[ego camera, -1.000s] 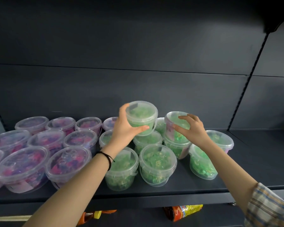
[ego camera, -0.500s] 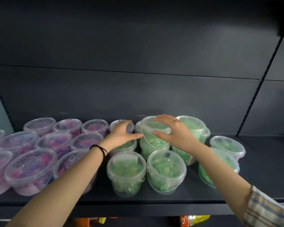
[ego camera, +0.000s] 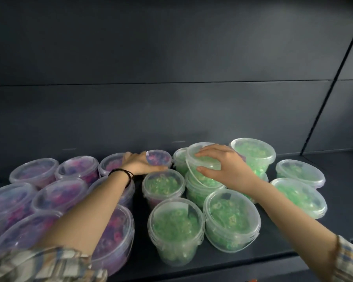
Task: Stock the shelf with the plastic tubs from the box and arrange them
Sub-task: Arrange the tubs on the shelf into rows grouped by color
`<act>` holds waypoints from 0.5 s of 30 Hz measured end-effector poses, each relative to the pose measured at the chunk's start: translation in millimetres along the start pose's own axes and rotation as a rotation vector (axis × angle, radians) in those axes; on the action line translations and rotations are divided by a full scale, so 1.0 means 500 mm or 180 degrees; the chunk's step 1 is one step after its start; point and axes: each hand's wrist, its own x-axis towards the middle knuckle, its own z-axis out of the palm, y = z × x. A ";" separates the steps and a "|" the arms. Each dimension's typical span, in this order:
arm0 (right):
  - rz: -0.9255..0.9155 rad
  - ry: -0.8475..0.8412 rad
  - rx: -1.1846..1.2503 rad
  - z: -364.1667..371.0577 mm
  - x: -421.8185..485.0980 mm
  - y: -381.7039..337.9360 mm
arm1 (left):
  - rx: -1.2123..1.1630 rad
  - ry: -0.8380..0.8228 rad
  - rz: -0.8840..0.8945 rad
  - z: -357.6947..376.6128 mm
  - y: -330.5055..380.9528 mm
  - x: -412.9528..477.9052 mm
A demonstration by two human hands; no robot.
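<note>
Clear lidded plastic tubs stand on a dark shelf (ego camera: pixel 289 248). Tubs with purple filling (ego camera: pixel 34 171) fill the left side, and tubs with green filling (ego camera: pixel 175 224) the middle and right. My right hand (ego camera: pixel 225 169) grips a tilted green tub (ego camera: pixel 204 162) from above; it sits on top of another green tub (ego camera: pixel 200 192). My left hand (ego camera: pixel 138 163) curls around the left side of a purple tub (ego camera: pixel 160 157) in the back row, thumb along its front. The box is out of view.
A second green tub (ego camera: pixel 253 155) is stacked high just right of my right hand. Two more green tubs (ego camera: pixel 300 171) stand at the far right, with bare shelf beyond them. The dark back panel (ego camera: pixel 171 108) rises close behind the rows.
My left hand set down the green tub it held up and moved onto the back purple tub. My right hand shifted left onto a tilted green tub. The view has moved closer.
</note>
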 end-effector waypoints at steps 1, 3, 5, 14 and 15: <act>0.0012 0.0003 0.0030 0.000 0.000 -0.002 | 0.0153 -0.0009 -0.0041 -0.004 0.002 0.006; 0.0011 0.0019 0.0056 -0.002 -0.001 -0.004 | 0.0192 0.0091 -0.0132 -0.006 0.000 0.022; -0.0035 0.0038 0.0080 -0.004 -0.001 -0.004 | 0.0199 0.0098 -0.0075 -0.005 0.007 0.036; 0.0087 -0.0001 0.0093 -0.007 -0.004 -0.006 | -0.0249 0.0201 -0.0294 0.019 0.035 0.048; 0.0114 -0.0022 0.0075 -0.007 -0.004 -0.007 | -0.0309 0.0232 -0.0280 0.018 0.035 0.049</act>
